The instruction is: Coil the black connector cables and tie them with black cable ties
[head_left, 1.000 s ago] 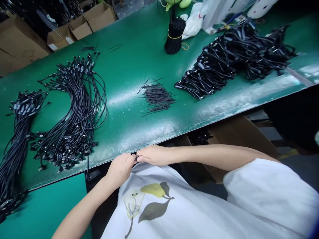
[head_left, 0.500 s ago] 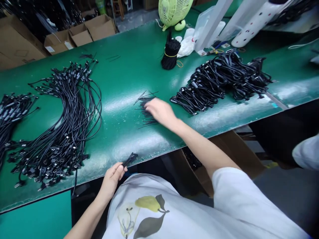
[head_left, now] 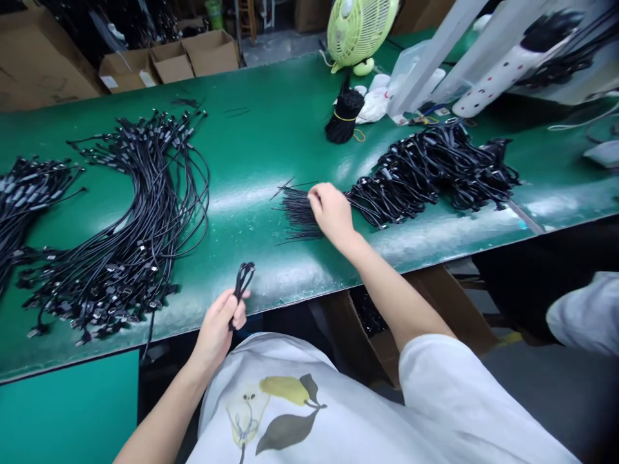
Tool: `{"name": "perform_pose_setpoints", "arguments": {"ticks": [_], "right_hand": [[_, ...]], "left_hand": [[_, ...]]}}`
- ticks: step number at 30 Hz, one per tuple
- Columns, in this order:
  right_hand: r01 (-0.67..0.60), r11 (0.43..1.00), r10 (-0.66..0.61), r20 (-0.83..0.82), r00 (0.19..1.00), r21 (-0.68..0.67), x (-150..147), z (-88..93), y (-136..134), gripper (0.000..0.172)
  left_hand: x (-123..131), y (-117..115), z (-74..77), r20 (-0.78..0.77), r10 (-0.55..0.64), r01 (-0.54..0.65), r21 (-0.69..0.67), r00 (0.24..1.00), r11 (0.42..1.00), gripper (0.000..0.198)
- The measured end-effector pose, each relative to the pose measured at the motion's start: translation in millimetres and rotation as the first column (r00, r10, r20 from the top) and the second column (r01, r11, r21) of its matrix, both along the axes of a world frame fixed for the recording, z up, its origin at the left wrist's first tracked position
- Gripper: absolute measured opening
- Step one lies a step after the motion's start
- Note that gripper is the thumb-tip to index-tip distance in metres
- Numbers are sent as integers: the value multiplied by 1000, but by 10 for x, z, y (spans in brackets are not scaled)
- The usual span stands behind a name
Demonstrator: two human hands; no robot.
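Note:
My left hand point(head_left: 223, 321) is closed around a black cable point(head_left: 244, 278) folded into a small bundle, its loops sticking up above the fingers near the table's front edge. My right hand point(head_left: 333, 214) is at the right end of a spread of thin black twist ties point(head_left: 300, 212), thumb and fingers pinched together. A thin dark tie seems to stick out leftward from those fingertips. Just right of this hand lies a heap of folded black cables point(head_left: 425, 171). To the left, a large bunch of long unfolded cables point(head_left: 152, 187) lies across the green table point(head_left: 251, 154).
An upright bundle of black ties point(head_left: 344, 116) with a yellow band stands toward the back. Behind it are a green fan point(head_left: 360, 32) and a grey post point(head_left: 430, 64). More cables point(head_left: 29, 200) lie far left. Cardboard boxes point(head_left: 210, 55) stand beyond the table. Another person's sleeve point(head_left: 585, 312) shows at right.
My left hand has raised and turned the folded cable more upright. My right hand has shifted right from over the ties to their right end. The view has shifted slightly.

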State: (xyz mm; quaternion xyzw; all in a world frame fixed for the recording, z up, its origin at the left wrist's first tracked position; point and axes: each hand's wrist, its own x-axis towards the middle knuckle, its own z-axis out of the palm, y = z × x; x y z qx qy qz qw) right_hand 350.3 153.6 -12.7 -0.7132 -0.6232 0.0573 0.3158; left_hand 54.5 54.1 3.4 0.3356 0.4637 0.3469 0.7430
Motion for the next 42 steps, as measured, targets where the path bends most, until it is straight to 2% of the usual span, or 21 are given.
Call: {"name": "perform_pose_setpoints", "arguments": {"ticks": [1,3,5,6,9,11,14,16,19,21,24,27,29,31,32,34,36,37,38,40,42], "right_hand": [[-108,994,107,-126,986,0,-213,22,-151,20],[-348,937,317,-384,867,-11,-682,23,-483,18],[-496,868,407,-538,738,-23,-1086,-4,-801,18],[-530,848,432,-548,717,-25,-1231,-14,-929,19],[-560,828,524,-317,790,-28,-1416,11,-1118,24],[-645,764,641,-82,763,-31,-1407,87,-1102,30],[-839,543,831,160,532,-27,-1371,242,-1000,34],[-899,435,853,341,395,-45,-1383,328,-949,35],[-914,395,745,615,258,-95,-1462,402,-944,32],[-912,393,667,719,194,-118,-1535,425,-980,32],[-890,423,600,789,133,-171,-1635,428,-1059,32],[-885,409,623,777,91,-224,-1684,374,-1100,39],[-867,424,664,741,101,-262,-1690,316,-1062,40],[-810,494,718,674,176,-316,-1697,266,-972,34],[-775,536,746,617,250,-335,-1706,250,-919,29],[-716,619,767,444,463,-323,-1744,230,-833,24],[-688,691,723,178,668,-222,-1802,208,-804,26],[-670,727,681,25,732,-153,-1827,191,-812,29],[-652,753,640,-126,758,-92,-1843,171,-826,32],[-649,760,595,-361,718,-39,-1829,132,-849,35],[-655,754,573,-436,695,-53,-1753,122,-844,36]], "left_hand": [[47,-1,24,43,-4,4,4,999,1000,44],[128,1,50,113,-15,12,30,993,999,55],[157,17,34,125,3,-13,83,992,996,55],[146,28,11,105,25,-37,122,994,992,51],[30,52,-68,-74,90,-65,289,993,955,42],[-71,51,-99,-267,78,42,417,961,908,36],[-198,26,-107,-505,25,267,496,863,826,30],[-263,-4,-112,-548,-38,326,440,836,837,34],[-327,-50,-153,-437,-137,283,288,889,915,49],[-343,-70,-193,-321,-140,214,212,937,954,58],[-332,-82,-233,-235,-135,165,112,963,980,61],[-305,-88,-241,-228,-180,180,-24,957,983,60],[-293,-87,-243,-209,-181,163,-98,961,982,59],[-290,-72,-246,-172,-140,125,-94,975,988,56],[-291,-58,-245,-152,-102,94,-57,983,994,50],[-298,-15,-228,-106,-15,21,55,994,998,40],[-316,35,-179,-67,71,-59,177,995,982,48],[-333,57,-141,-69,112,-92,238,991,967,54],[-356,73,-97,-94,150,-114,309,984,944,59],[-418,79,-4,-214,214,-88,482,953,872,63],[-479,54,57,-344,198,65,621,918,781,63]]}}
